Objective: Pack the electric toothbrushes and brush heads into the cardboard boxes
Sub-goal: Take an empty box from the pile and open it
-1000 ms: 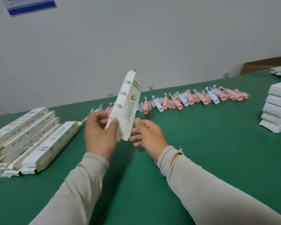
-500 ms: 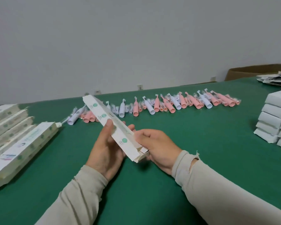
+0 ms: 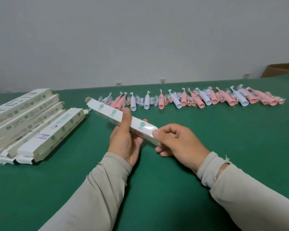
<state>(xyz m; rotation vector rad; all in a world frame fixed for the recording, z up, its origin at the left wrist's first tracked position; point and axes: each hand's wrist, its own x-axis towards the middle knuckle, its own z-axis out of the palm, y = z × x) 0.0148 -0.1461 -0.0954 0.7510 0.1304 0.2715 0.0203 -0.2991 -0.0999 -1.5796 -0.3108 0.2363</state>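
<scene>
Even, soft light; perhaps slight edge distortion.

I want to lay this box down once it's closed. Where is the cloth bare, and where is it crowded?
Bare: the green cloth between the toothbrush row and the right hand, and the near strip between the sleeves. Crowded: the box stack far left and the row along the back.

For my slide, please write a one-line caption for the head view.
Both hands hold a box over the green table, toothbrushes behind.
</scene>
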